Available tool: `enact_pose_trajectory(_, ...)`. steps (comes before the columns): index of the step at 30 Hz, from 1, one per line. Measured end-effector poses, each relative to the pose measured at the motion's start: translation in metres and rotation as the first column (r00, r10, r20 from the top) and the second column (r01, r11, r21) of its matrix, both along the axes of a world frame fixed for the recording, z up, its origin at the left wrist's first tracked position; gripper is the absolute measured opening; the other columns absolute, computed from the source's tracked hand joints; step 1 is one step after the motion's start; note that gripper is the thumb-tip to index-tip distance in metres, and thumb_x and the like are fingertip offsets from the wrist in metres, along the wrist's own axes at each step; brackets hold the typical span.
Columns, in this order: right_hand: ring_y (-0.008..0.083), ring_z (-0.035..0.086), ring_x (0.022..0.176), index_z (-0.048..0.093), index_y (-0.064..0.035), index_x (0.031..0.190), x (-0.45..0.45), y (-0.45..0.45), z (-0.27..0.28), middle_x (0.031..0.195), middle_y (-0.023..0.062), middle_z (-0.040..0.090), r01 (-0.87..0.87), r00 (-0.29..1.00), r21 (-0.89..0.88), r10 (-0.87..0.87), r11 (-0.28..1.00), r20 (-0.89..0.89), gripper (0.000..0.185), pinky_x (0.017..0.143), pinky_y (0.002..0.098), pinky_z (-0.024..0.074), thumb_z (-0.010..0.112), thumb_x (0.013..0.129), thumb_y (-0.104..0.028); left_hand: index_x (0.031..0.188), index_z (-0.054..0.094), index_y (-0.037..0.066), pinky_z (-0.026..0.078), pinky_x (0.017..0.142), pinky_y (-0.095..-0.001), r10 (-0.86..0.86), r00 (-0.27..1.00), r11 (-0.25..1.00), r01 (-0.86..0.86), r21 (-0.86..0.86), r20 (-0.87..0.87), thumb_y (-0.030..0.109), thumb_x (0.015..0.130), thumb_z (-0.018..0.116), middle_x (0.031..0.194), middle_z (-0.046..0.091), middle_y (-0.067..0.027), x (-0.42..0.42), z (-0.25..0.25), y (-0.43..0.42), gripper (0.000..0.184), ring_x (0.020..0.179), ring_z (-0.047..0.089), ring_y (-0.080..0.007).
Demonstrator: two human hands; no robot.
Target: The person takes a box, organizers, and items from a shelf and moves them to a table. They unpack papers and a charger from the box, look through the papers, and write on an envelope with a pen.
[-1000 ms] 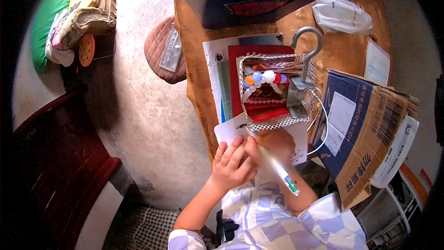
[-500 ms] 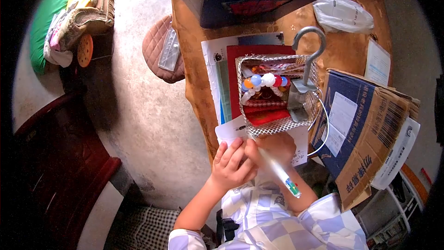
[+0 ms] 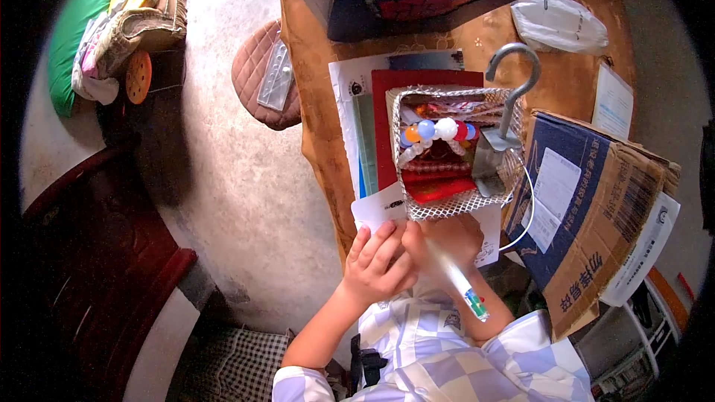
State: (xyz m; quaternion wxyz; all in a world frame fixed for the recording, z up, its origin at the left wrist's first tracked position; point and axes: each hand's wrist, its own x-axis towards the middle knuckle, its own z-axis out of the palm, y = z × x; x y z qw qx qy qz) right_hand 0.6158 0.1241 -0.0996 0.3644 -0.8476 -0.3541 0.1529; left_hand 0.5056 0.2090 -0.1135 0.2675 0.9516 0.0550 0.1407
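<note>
My left hand [image 3: 378, 262] has its bent fingers over the lower edge of a white card [image 3: 380, 208], which sticks out beside a mesh basket; its thumb is hidden. My right hand [image 3: 451, 242] is closed round a white pen [image 3: 463, 287] with a coloured top end, which slants down toward my body. The basket and motion blur partly hide this hand and the pen's tip. Just above both hands, the white mesh basket [image 3: 456, 212] holds a string of coloured beads [image 3: 445, 129] and red items. A grey metal hook [image 3: 514, 89] rises from its right side.
A red folder [image 3: 383, 97] and papers [image 3: 341, 78] lie under the basket. To the right leans a blue and brown cardboard box [image 3: 596, 231]. A white plastic bag [image 3: 558, 21] and a dark box [image 3: 432, 7] are at the back. A round stool [image 3: 253, 78] stands left.
The view has shifted slightly, so the table and basket appear a little farther right. Both hands keep nearly the same pose, with the pen still in my right hand.
</note>
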Motion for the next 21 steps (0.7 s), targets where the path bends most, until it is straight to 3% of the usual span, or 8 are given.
enact_pose_trajectory(4, 0.0236, 0.050, 0.049, 0.051, -0.0110, 0.063, 0.000, 0.000, -0.002, 0.057, 0.0049, 0.052, 0.014, 1.000, 0.022, -0.014, 1.000, 0.014, 0.015, 0.046, 0.0346, 0.0402, 0.065, 0.063, -0.008, 0.079, 0.058, 0.008, 0.025, 0.098, -0.0449, -0.001, 1.000, 1.000, 0.001, 0.001, -0.014, 0.032, 0.070, 0.055, 0.109, 0.051, -0.0152, 0.000, 0.001, 0.000, 0.025, 0.108, 0.043, -0.0305)
enact_pose_trajectory(8, 0.0240, 0.050, 0.048, 0.051, -0.0113, 0.061, 0.003, 0.011, 0.002, 0.055, 0.0048, 0.051, 0.161, 0.987, 0.258, -0.151, 0.953, -0.057, 0.015, 0.045, 0.0355, 0.0393, 0.065, 0.062, -0.007, 0.082, 0.059, 0.007, 0.025, 0.098, -0.0449, 0.007, 1.000, 1.000, -0.007, 0.010, -0.008, 0.032, 0.070, 0.054, 0.111, 0.050, -0.0159, 0.000, 0.000, -0.001, 0.028, 0.108, 0.043, -0.0306)
enact_pose_trajectory(11, 0.0246, 0.049, 0.047, 0.051, -0.0112, 0.061, 0.004, 0.003, 0.004, 0.054, 0.0047, 0.049, 0.026, 0.998, 0.059, -0.022, 0.998, -0.056, 0.015, 0.044, 0.0359, 0.0384, 0.065, 0.062, -0.007, 0.082, 0.059, 0.007, 0.025, 0.098, -0.0449, 0.001, 1.000, 1.000, -0.001, 0.017, -0.007, 0.033, 0.070, 0.054, 0.111, 0.049, -0.0165, -0.001, -0.001, -0.002, 0.029, 0.108, 0.043, -0.0307)
enact_pose_trajectory(14, 0.0249, 0.048, 0.046, 0.049, -0.0112, 0.059, 0.015, 0.017, 0.018, 0.052, 0.0052, 0.047, 0.055, 0.992, 0.177, -0.034, 0.983, -0.120, 0.017, 0.043, 0.0365, 0.0368, 0.065, 0.063, -0.009, 0.083, 0.059, 0.006, 0.026, 0.098, -0.0449, 0.017, 1.000, 1.000, -0.017, 0.023, 0.009, 0.033, 0.070, 0.054, 0.111, 0.049, -0.0171, -0.001, -0.001, -0.002, 0.031, 0.107, 0.044, -0.0312)
enact_pose_trajectory(17, 0.0259, 0.047, 0.046, 0.048, -0.0103, 0.056, 0.008, 0.008, 0.010, 0.051, 0.0070, 0.046, 0.031, 0.991, 0.113, -0.016, 0.993, -0.132, 0.020, 0.043, 0.0375, 0.0366, 0.064, 0.066, -0.014, 0.083, 0.059, 0.005, 0.026, 0.097, -0.0452, -0.002, 1.000, 0.999, 0.002, 0.043, 0.000, 0.033, 0.070, 0.053, 0.111, 0.048, -0.0183, 0.000, -0.001, -0.002, 0.031, 0.107, 0.045, -0.0324)
enact_pose_trajectory(20, 0.0273, 0.048, 0.046, 0.048, -0.0098, 0.055, 0.009, 0.016, 0.012, 0.050, 0.0080, 0.045, 0.131, 0.989, 0.220, -0.113, 0.967, -0.090, 0.021, 0.044, 0.0392, 0.0370, 0.062, 0.068, -0.019, 0.083, 0.059, 0.005, 0.026, 0.097, -0.0451, 0.011, 1.000, 1.000, -0.011, 0.028, 0.013, 0.033, 0.071, 0.053, 0.111, 0.048, -0.0192, 0.000, -0.001, -0.002, 0.031, 0.107, 0.045, -0.0333)
enact_pose_trajectory(21, 0.0278, 0.048, 0.046, 0.049, -0.0098, 0.056, 0.011, 0.016, 0.014, 0.049, 0.0079, 0.045, 0.098, 0.993, 0.183, -0.084, 0.978, -0.083, 0.020, 0.045, 0.0395, 0.0372, 0.062, 0.068, -0.020, 0.081, 0.059, 0.008, 0.026, 0.098, -0.0443, 0.031, 1.000, 0.999, -0.031, 0.024, 0.001, 0.032, 0.071, 0.053, 0.108, 0.050, -0.0159, 0.001, 0.001, -0.003, 0.026, 0.106, 0.046, -0.0304)
